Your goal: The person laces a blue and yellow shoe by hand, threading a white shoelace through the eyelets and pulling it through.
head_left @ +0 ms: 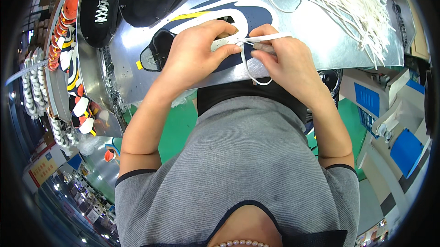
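The left grip (195, 47) pinches a navy-and-white shoe upper (262, 14) on the silver metal counter (327, 40); the right grip (291, 59) clasps a flat white lace (277, 36) and slim grey tool (266, 48).

A smooth metal tabletop (126, 61) gleamed beneath a navy shoe upper (265, 15) with a soft-looking black cloth lining (163, 45) and a matt, fabric-like white lace (242, 56). Fine ribs textured a grey cloth shirt (252, 155); the necklace's beads (243, 243) looked glossy.
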The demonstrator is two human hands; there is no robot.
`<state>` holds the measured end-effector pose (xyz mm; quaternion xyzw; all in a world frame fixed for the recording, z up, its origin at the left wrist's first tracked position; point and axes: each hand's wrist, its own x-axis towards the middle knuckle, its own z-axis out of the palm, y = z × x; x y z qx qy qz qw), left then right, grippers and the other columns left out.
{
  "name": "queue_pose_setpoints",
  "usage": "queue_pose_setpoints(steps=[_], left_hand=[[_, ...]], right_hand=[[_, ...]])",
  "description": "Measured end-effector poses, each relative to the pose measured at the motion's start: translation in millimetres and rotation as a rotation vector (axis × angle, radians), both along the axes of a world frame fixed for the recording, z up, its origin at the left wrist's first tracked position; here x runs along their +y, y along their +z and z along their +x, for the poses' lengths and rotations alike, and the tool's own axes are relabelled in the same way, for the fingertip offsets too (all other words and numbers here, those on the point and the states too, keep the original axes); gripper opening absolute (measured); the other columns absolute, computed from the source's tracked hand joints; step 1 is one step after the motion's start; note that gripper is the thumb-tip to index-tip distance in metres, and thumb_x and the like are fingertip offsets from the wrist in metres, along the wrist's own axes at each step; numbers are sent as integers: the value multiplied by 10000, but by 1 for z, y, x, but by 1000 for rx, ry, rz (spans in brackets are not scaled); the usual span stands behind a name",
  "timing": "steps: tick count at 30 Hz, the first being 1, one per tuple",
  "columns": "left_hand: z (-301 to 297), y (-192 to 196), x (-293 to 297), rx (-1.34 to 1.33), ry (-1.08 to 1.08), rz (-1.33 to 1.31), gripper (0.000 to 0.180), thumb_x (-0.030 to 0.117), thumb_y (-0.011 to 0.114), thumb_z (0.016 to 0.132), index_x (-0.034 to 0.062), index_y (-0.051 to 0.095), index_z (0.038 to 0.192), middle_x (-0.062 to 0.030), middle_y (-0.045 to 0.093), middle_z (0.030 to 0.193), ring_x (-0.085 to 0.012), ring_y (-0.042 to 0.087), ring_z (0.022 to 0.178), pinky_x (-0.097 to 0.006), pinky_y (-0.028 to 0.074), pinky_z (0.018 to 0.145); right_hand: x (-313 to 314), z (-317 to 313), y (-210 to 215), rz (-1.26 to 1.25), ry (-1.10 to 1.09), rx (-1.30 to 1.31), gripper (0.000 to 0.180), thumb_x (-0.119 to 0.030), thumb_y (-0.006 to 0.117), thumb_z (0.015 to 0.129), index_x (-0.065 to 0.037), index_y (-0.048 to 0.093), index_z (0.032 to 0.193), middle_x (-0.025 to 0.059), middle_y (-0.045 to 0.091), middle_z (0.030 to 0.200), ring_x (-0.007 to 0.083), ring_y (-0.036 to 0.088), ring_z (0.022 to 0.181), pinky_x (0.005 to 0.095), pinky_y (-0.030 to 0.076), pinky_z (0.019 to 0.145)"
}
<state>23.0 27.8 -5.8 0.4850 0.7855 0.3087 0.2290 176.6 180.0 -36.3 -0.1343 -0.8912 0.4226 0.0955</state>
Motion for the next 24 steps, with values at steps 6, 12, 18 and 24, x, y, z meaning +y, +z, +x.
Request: queue_pose_setpoints(steps=[6,12,18,24], left_hand=[[8,-1,4,213,29,-49,238,177,741,863,37,702,1052,-94,734,954,-248,704,833,-320,533,737],[-2,-3,1,103,6,-34,233,200,715,886,26,700,1041,-97,726,965,-261,701,843,-340,533,754],[3,-3,2,109,39,-38,216,217,711,888,43,708,1017,-94,719,917,-268,695,823,-341,533,750],[5,-5,5,268,59,-81,218,267,733,869,71,709,960,-88,719,871,-287,691,761,-357,532,674]], right_hand=[[-5,-6,-8,-185,-103,90,238,-190,767,826,-85,688,1025,69,676,695,222,663,616,336,518,594],[1,-19,-5,-273,-133,148,176,-121,732,815,-87,729,988,89,674,691,191,653,574,294,503,555],[-1,-26,-10,-196,-118,122,163,-159,733,821,-97,730,972,91,669,692,230,652,587,322,500,567],[-4,-22,-1,-225,-121,95,206,-166,706,900,-46,639,1054,117,673,725,242,669,618,323,495,569]])
